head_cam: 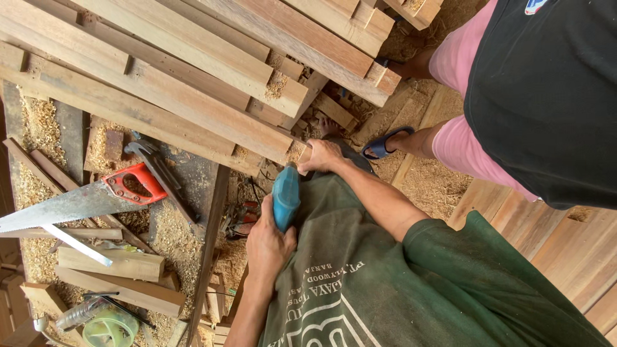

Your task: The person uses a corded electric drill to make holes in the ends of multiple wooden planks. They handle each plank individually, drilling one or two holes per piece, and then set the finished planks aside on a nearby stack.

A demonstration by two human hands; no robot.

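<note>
The teal power tool (286,195) sits low in the middle of my view, pressed against my green shirt (385,283) and pointing up toward a stack of planks. My left hand (268,243) wraps its rear end, fingers clamped round the body. My right hand (321,155) is just past the tool's nose, fingers curled shut on a small wooden block (304,154) at the edge of the planks; the block shows only as a pale end between fingers and timber.

The stack of long planks (193,71) fills the top left and crosses right in front of the tool, sawdust lying in its gaps. To the left, on a dusty workbench (71,128), lies a handsaw (71,204) with a red handle, and just beside that handle a dark metal clamp (157,168). Short wood offcuts (109,263) lie below the saw. Under the bench edge, close to my left hand, I see a reddish tool (241,218), mostly hidden, so I cannot tell its kind.

At bottom left sits a pale green round tub (110,328); what it holds I cannot make out. A clear plastic bottle (80,313) lies touching it.

Another person (540,96) in a black top and pink shorts stands at right, one blue sandal (384,144) near my right hand.
</note>
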